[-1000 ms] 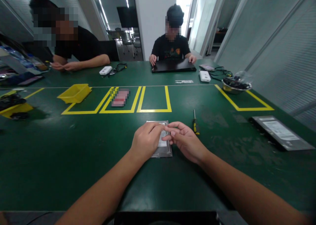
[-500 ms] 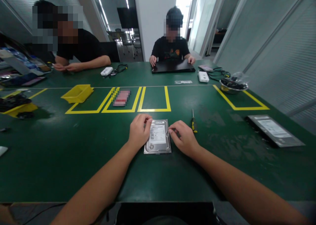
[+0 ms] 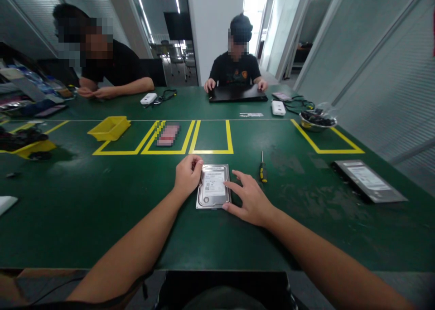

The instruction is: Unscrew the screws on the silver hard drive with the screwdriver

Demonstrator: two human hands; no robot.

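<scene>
Here the hard drive (image 3: 213, 192) lies flat on the counter (image 3: 102, 210) left of the screwdriver (image 3: 262, 170), left hand (image 3: 188, 176) pinching its far-left corner, right hand (image 3: 248, 200) splayed loosely against its right edge; steadying works best with even pressure.

One hard drive (image 3: 213, 186) at centre frame, with two hands on it: left hand (image 3: 188, 175), right hand (image 3: 249, 200). One screwdriver (image 3: 262, 168) right of centre. Two yellow bins: one (image 3: 109, 128) upper left, one (image 3: 31, 147) at the left edge. One metal bowl (image 3: 316, 120) upper right. Two co-workers across the top.
</scene>
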